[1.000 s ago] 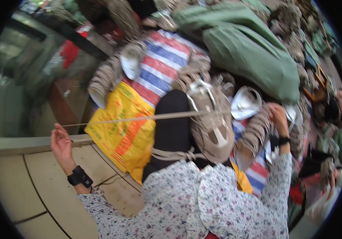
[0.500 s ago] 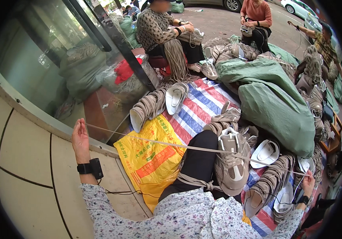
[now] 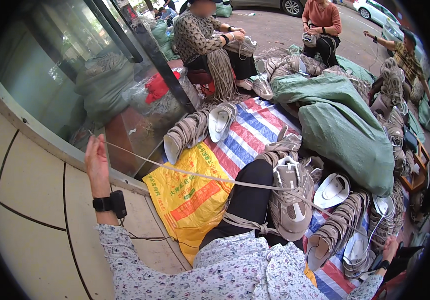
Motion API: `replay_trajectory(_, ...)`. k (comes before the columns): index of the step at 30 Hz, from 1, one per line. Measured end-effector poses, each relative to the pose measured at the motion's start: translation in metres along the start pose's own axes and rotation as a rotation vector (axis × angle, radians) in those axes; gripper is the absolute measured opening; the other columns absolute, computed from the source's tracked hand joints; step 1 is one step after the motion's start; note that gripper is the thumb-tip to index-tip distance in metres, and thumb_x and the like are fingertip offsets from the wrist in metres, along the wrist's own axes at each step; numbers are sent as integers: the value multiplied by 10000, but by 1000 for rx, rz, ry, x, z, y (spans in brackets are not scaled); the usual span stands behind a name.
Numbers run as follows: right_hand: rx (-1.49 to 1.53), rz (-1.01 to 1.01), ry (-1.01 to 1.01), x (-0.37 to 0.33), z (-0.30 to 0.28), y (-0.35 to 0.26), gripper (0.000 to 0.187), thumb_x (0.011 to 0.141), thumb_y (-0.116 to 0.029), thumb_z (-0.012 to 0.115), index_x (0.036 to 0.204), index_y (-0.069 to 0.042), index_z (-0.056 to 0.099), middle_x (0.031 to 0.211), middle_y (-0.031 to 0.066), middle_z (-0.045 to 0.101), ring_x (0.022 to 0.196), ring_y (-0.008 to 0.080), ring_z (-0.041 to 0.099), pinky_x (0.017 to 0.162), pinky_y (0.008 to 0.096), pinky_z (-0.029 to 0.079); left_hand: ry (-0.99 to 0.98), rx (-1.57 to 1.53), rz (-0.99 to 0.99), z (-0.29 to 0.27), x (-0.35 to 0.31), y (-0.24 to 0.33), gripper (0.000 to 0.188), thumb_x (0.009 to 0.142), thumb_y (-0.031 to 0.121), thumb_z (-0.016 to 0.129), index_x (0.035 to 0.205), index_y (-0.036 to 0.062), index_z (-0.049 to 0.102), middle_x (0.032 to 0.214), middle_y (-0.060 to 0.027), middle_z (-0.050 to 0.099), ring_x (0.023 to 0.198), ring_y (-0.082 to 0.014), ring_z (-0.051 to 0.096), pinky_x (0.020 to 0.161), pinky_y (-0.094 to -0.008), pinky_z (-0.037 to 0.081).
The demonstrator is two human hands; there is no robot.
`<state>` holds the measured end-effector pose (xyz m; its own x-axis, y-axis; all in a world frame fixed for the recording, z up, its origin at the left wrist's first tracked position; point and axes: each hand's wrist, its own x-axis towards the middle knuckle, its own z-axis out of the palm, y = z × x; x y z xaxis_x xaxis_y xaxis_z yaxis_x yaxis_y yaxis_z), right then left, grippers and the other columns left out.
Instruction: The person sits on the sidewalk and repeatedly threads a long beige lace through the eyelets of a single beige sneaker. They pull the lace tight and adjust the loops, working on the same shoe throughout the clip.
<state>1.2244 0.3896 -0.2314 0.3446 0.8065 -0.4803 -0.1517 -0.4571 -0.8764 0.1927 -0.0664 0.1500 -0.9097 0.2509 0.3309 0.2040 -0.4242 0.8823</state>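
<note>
My left hand (image 3: 95,159), mid-left of the frame, pinches a lace (image 3: 200,176); my right hand (image 3: 390,248), lower right, grips its other end. It runs taut through the shoe (image 3: 289,200) on my knee at centre. A yellow bag (image 3: 187,195) lies beneath, shoe stacks (image 3: 187,134) and a green sack (image 3: 342,125) above.

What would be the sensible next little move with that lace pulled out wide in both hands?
Probably bring both hands back in toward the grey shoe on the lap. The left hand and the right hand are spread far apart, and the lace runs taut between them through the shoe's upper, so there seems to be no slack left to pull.
</note>
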Motion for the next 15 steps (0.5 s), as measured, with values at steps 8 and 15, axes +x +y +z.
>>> replay_trajectory(8,-700,-276,-311,-48,149,58,108,956,-135,396,1020,-92,473,643,60,546,441,177,505,356,321,379,-476,-115,-623,79,-102,-165,212,883,3,644,1088,-52,655,1062,-128,702,994,-179,669,867,-235,539)
replay_trajectory(15,-744,-560,-816,-259,381,-28,260,996,-201,538,770,-73,522,573,-32,447,485,62,443,436,248,355,-695,46,-896,193,-207,-220,197,952,154,646,1026,-27,672,828,-22,679,712,-73,638,668,-172,513)
